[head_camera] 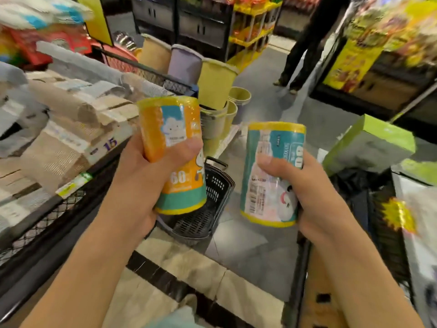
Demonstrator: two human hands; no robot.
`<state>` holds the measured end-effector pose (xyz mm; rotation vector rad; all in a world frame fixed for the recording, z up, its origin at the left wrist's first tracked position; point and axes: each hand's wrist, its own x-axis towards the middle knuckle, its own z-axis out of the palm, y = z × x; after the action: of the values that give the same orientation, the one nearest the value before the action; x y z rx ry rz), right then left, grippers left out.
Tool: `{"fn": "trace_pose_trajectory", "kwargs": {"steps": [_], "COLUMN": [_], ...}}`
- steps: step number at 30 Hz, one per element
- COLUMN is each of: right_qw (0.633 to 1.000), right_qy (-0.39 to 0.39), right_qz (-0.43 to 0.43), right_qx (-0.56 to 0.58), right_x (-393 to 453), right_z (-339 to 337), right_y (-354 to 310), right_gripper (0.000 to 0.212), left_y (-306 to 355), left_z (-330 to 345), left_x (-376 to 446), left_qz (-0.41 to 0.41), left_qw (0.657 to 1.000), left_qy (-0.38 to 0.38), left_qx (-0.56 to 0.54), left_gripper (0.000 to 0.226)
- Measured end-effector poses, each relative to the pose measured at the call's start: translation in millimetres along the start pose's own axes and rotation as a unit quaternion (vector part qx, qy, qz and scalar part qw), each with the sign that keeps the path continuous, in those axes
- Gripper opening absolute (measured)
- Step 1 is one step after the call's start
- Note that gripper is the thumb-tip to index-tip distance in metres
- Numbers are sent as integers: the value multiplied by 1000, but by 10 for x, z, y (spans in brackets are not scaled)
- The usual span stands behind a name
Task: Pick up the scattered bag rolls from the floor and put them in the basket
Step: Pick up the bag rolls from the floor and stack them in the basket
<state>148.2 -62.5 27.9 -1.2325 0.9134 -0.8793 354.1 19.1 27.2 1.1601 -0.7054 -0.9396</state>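
Left hand [142, 171] grips an orange bag roll [173, 147]; right hand [314, 192] grips a teal bag roll [272, 176] — both rolls near upright. The black basket [212, 204] sits on the floor directly below, between them — nearer the left hand.

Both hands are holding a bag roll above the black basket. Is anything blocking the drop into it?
Nothing visible blocks it. The left hand holds the orange roll directly over the black basket, whose open top shows bare mesh. The right hand holds the teal roll just to the right of the basket.
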Motion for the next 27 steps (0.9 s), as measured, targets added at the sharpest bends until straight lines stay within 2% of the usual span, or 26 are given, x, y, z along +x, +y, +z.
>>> {"fn": "trace_pose_trajectory", "kwargs": {"steps": [3,8,12,16,20,23,27], "right_qw": [999,997,996,996,997,994,982], "right_qy": [37,77,86,71,4,-57,-142], "right_qz": [0,9,25,41,67,81,104], "right_qx": [-4,-6,-21,-29,-42,-56,-75], "right_x": [253,686,1108,1618,2141,2552,3053], "right_z": [-231,-717,-1258,-1816,-2176,-2219,-2009], "right_y": [-52,-52,-24,-57,-135,-150,-41], "right_gripper": [46,47,54,71,71,62,68], "left_y": [-94,-345,-596,-826,-968,-1028,-1096], "left_z": [273,798,1280,1816,2194,2279,2115], "left_x": [361,884,1299,1668,1887,1997,2122], "left_qz": [-2,-19,-44,-60,-67,-70,-74], "left_qw": [999,997,997,998,997,991,976], "left_qy": [-38,-71,-68,-21,47,110,206], "left_qx": [-2,3,16,2,-6,-16,-18], "left_gripper": [40,44,63,51,58,53,53]}}
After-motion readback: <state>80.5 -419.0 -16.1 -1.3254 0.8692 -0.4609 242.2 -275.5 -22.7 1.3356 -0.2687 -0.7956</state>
